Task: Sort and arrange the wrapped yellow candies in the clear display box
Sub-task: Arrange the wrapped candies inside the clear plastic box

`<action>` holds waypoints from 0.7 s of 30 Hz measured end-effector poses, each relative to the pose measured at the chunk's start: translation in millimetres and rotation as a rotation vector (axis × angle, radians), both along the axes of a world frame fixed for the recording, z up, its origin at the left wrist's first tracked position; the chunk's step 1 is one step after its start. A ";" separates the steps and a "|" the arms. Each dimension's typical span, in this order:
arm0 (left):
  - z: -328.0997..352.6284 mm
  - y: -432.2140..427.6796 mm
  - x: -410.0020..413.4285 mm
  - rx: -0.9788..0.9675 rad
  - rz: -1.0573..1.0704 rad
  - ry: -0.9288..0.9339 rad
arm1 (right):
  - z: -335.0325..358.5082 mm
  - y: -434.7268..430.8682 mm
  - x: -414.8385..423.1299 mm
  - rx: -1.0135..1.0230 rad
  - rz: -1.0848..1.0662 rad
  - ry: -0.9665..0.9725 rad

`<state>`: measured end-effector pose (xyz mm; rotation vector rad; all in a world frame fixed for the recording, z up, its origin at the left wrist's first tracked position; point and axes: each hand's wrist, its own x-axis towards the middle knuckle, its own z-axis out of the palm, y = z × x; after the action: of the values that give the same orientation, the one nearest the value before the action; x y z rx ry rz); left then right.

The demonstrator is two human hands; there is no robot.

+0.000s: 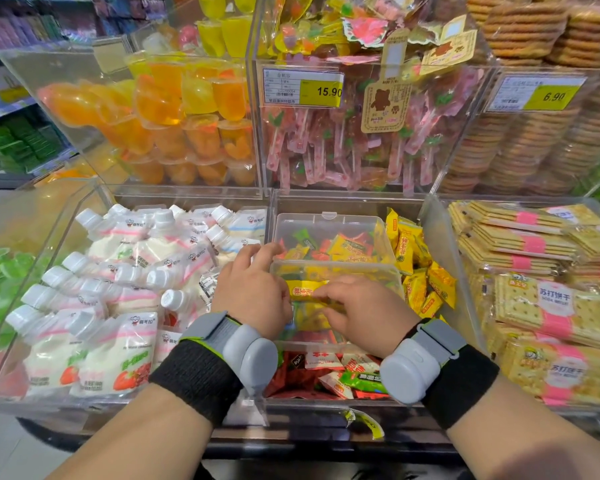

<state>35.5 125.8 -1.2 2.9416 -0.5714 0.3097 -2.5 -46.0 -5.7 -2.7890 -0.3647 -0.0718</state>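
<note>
A small clear display box point(336, 268) sits in the middle bin, and a second clear box point(329, 225) behind it holds mixed wrapped candies. A wrapped yellow candy point(305, 289) lies across the near box between my hands. My left hand point(253, 289) holds its left end with curled fingers at the box's left wall. My right hand point(357, 306) pinches its right end, fingers reaching left over the box. Several more yellow candies point(416, 268) are piled loose to the right of the boxes.
Red, white and green wrapped candies point(340, 372) fill the bin's front. White spouted drink pouches point(125, 289) fill the left bin, cracker packs point(548, 299) the right bin. Behind stand tall clear bins of jelly cups point(187, 119), lollipops point(343, 147) and biscuits point(520, 143).
</note>
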 end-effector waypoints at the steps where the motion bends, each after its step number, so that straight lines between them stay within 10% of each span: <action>1: 1.0 -0.9 -0.3 0.013 0.006 -0.002 | 1.1 -1.3 -2.0 0.000 0.001 0.003; 21: 35.6 -64.4 -24.2 0.051 -0.058 -0.071 | 40.1 -69.4 -32.2 0.168 -0.167 -0.205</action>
<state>11.3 61.3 34.4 2.9663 -0.6821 0.4008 -34.8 -115.4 34.4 -2.6449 -0.1635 -0.4100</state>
